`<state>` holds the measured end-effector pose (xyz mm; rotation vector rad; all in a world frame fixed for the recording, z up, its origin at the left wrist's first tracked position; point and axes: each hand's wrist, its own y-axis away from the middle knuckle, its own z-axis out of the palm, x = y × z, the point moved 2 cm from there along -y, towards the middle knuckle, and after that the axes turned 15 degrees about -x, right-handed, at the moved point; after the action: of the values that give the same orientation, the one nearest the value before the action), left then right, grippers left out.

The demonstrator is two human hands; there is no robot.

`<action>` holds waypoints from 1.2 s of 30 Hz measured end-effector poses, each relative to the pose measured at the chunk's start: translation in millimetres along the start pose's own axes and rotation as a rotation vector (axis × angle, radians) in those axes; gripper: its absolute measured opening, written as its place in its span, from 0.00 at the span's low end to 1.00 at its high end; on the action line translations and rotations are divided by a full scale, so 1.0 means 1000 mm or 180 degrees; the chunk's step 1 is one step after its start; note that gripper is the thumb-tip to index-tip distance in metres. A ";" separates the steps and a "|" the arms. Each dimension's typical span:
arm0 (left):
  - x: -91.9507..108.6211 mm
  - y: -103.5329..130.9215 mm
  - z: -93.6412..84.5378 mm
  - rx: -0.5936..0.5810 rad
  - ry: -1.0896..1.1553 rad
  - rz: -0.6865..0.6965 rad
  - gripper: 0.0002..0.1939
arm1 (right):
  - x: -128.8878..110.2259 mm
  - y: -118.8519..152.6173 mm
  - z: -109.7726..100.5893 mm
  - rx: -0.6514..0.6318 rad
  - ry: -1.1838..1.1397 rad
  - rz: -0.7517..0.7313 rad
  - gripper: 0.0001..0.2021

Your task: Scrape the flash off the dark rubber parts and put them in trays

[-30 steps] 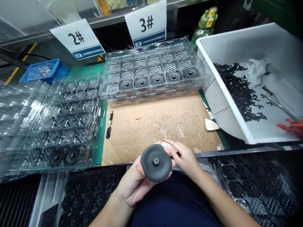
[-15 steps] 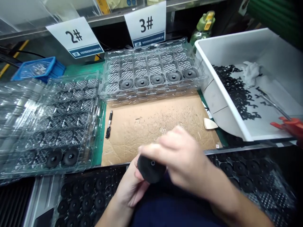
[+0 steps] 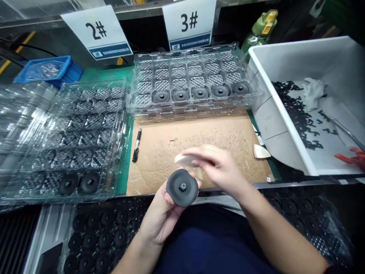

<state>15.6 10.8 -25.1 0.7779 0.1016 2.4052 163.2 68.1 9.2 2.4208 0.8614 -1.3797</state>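
My left hand grips a round black rubber disc, dished, with a raised hub and a small metal-looking ring in its middle. The disc's face is turned up toward me. Just above it, my right hand is closed on a pale flat piece, blurred by motion, its kind unclear. That hand is apart from the disc. Underneath both hands lies a cardboard sheet. Similar black discs fill part of the near row of the clear plastic tray behind it.
On the left stand clear trays, one with two discs, and a blue bin. A pen and a cream wedge lie on the cardboard. At right is a white tub of small black scraps, where another person's red-gloved hand holds a metal tool.
My right hand has lifted off the disc and moved up and away, so the disc's face now shows. The left hand keeps hold of it. The view has shifted slightly.
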 end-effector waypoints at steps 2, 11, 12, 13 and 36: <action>0.005 0.001 -0.001 0.0003 0.0154 0.0056 0.26 | 0.030 0.009 0.011 0.0211 -0.0006 0.0746 0.14; 0.013 0.001 -0.004 0.0164 0.0387 0.0006 0.28 | 0.028 0.026 0.029 -0.0008 0.0257 0.1038 0.14; 0.013 0.000 -0.004 0.0163 0.0371 0.0020 0.27 | 0.013 0.021 0.021 0.0239 0.0231 0.1004 0.14; 0.013 -0.001 -0.004 0.0161 0.0363 0.0038 0.25 | -0.003 0.017 0.015 0.0453 0.0239 0.0836 0.14; 0.015 -0.004 0.006 0.0141 0.0307 -0.0292 0.27 | -0.034 0.023 -0.016 -0.0211 0.0945 -0.0046 0.17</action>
<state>11.2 22.3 -13.6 0.6623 0.2251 2.3599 175.2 44.7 44.3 2.6112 0.9749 -0.9915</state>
